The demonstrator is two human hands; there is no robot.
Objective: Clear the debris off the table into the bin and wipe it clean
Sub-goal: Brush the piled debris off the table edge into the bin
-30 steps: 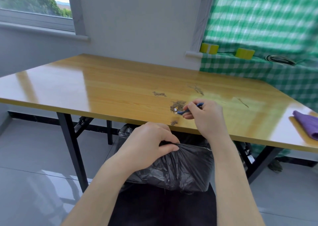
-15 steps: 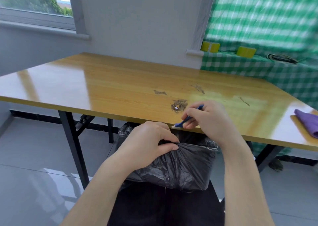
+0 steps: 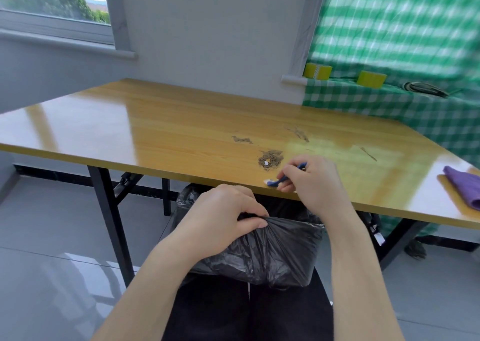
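Debris (image 3: 270, 158) in the head view is a small heap of dark grit with a white scrap in it. It lies on the tabletop (image 3: 155, 133) near the front edge, just beyond my right hand (image 3: 311, 182). I judge it light, loose and dry. There is nothing to pinch, so it has to be dragged over the edge. Thinner streaks (image 3: 241, 140) lie further back.

My right hand pinches a small blue scraper (image 3: 275, 183), its tip down on the wood at the front edge. My left hand (image 3: 220, 218) is clenched on the rim of the black bin liner (image 3: 272, 252), holding it up below that edge. The film looks thin, soft and slippery, so a bunched grip at the rim suits it.

The purple cloth (image 3: 465, 190) lies at the right end and looks limp and easy to gather. I can read no brand, label or writing anywhere.
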